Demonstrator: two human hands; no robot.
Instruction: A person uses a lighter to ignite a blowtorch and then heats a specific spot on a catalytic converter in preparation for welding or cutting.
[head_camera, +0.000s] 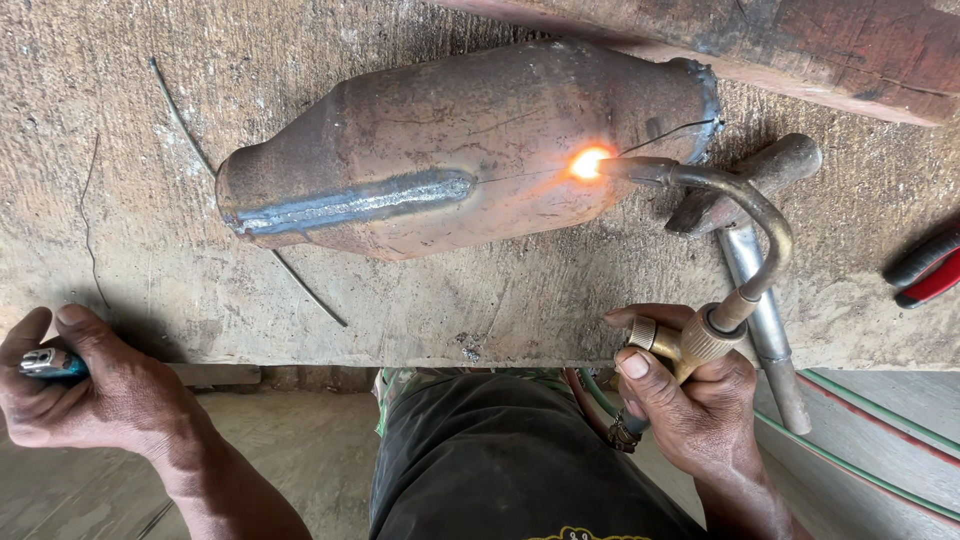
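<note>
Head | right hand (690, 400) grips torch (740, 230), flame on muffler (470, 150) | left hand (85, 385) grips lighter (50, 363)

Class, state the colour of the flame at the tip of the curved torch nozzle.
Bright orange-yellow flame, glowing against the rusty brown metal canister; seen in the head view.

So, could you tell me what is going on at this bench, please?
A person is playing a gas torch on a rusty metal shell that lies on the worn bench. The right hand holds the torch by its brass handle, and the flame glows on the shell near its right end, beyond a finished weld seam. The left hand rests at the bench edge, closed on a lighter. A hammer lies beside the torch, and red-handled pliers lie at the far right.
</note>
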